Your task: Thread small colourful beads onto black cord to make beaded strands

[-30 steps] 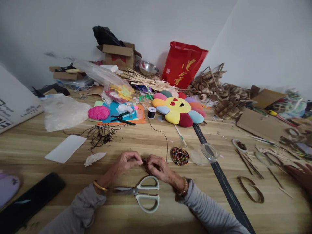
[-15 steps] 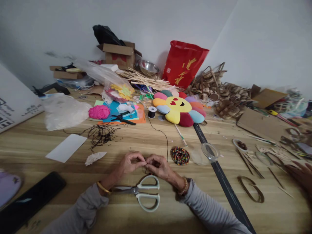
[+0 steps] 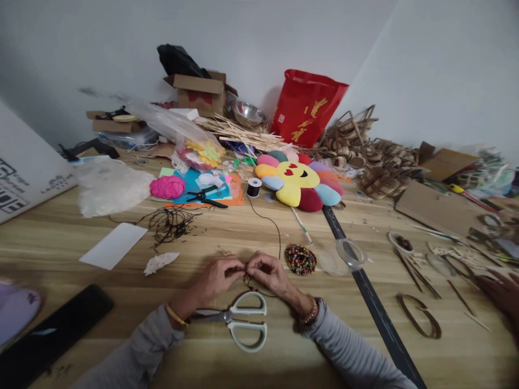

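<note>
My left hand [image 3: 219,276] and my right hand [image 3: 270,275] meet fingertip to fingertip above the table, both pinching. Between them is a thin dark cord [image 3: 259,292], which hangs in a small loop below my right fingers; the knot or bead at the fingertips is too small to make out. Scissors with pale handles [image 3: 248,321] lie just below my hands, blades pointing left. To the right of my right hand rests a coil of multicoloured beads [image 3: 300,260]. A spool of black cord [image 3: 254,187] stands farther back, its strand trailing toward my right hand.
Left are a tangle of black cords [image 3: 170,224], a white card [image 3: 114,246], crumpled tissue [image 3: 161,263] and a phone [image 3: 57,335]. A flower cushion [image 3: 298,178] and pliers [image 3: 206,197] lie farther back. Another person's hand [image 3: 503,292] rests at the right edge.
My hands have drawn closer at the fingertips, and a loop of dark cord now shows below my right fingers. The scissors and beads stay in place; the view has shifted slightly.
</note>
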A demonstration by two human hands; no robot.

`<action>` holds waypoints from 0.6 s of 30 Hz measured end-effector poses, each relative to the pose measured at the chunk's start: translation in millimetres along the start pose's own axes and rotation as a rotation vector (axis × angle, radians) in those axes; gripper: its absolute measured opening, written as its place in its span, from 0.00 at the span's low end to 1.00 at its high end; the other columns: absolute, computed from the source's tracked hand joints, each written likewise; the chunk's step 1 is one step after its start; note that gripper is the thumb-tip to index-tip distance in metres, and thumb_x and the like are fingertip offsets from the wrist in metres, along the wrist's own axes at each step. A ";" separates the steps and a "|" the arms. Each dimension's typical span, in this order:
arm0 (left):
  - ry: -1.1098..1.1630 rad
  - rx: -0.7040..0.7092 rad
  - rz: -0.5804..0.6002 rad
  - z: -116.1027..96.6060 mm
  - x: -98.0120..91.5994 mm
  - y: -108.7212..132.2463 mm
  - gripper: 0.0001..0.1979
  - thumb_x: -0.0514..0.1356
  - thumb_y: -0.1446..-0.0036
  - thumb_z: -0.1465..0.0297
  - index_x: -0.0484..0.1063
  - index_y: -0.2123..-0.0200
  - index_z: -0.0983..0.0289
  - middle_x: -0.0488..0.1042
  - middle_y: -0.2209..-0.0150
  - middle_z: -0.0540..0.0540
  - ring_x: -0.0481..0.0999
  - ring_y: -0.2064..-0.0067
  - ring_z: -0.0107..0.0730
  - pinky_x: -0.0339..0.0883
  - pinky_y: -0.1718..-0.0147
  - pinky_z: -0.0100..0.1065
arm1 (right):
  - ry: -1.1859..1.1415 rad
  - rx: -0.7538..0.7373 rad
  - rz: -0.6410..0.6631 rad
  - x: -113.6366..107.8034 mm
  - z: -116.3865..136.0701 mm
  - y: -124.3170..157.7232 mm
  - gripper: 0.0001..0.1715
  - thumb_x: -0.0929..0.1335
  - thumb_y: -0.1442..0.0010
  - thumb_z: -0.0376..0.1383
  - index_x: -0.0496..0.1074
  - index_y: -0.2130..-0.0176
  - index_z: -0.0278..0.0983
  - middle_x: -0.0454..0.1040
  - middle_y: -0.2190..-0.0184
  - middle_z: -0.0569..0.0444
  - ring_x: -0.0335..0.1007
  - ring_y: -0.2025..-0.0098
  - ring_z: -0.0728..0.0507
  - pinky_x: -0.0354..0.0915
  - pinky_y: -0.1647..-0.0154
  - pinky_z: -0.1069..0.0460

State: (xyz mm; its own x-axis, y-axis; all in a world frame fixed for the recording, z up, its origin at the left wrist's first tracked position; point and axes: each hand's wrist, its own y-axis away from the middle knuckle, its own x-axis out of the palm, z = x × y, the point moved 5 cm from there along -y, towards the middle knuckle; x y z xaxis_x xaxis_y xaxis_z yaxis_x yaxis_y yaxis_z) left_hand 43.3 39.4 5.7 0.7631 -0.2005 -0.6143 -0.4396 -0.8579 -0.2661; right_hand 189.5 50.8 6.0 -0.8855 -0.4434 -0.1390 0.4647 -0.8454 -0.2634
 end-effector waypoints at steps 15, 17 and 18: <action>-0.369 0.273 0.166 -26.0 12.3 3.2 0.14 0.51 0.35 0.72 0.74 0.69 0.64 0.72 0.69 0.53 0.70 0.64 0.32 0.63 0.55 0.37 | -0.223 0.198 -0.036 -0.6 -11.3 1.0 0.19 0.73 0.49 0.47 0.69 0.69 0.35 0.65 0.79 0.60 0.57 0.78 0.53 0.57 0.78 0.58; -0.366 0.274 0.162 -24.1 13.3 2.2 0.14 0.51 0.35 0.72 0.74 0.69 0.64 0.72 0.69 0.53 0.70 0.64 0.33 0.63 0.55 0.37 | -0.233 0.197 -0.037 -1.1 -10.7 0.2 0.19 0.73 0.49 0.46 0.69 0.69 0.34 0.65 0.78 0.60 0.57 0.78 0.53 0.57 0.77 0.58; -0.363 0.271 0.156 -22.7 13.6 1.9 0.14 0.50 0.35 0.72 0.74 0.69 0.64 0.72 0.69 0.54 0.70 0.64 0.33 0.64 0.56 0.37 | -0.238 0.201 -0.036 -1.4 -10.7 -0.1 0.19 0.73 0.49 0.46 0.69 0.69 0.34 0.65 0.79 0.60 0.57 0.78 0.54 0.57 0.78 0.58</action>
State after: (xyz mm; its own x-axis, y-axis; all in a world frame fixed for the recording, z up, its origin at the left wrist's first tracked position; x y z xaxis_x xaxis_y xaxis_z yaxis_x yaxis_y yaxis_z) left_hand 63.6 24.3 13.7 0.4847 -0.0971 -0.8693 -0.6802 -0.6667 -0.3049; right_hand 190.6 54.8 -4.0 -0.8877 -0.4494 0.1005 0.4446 -0.8932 -0.0671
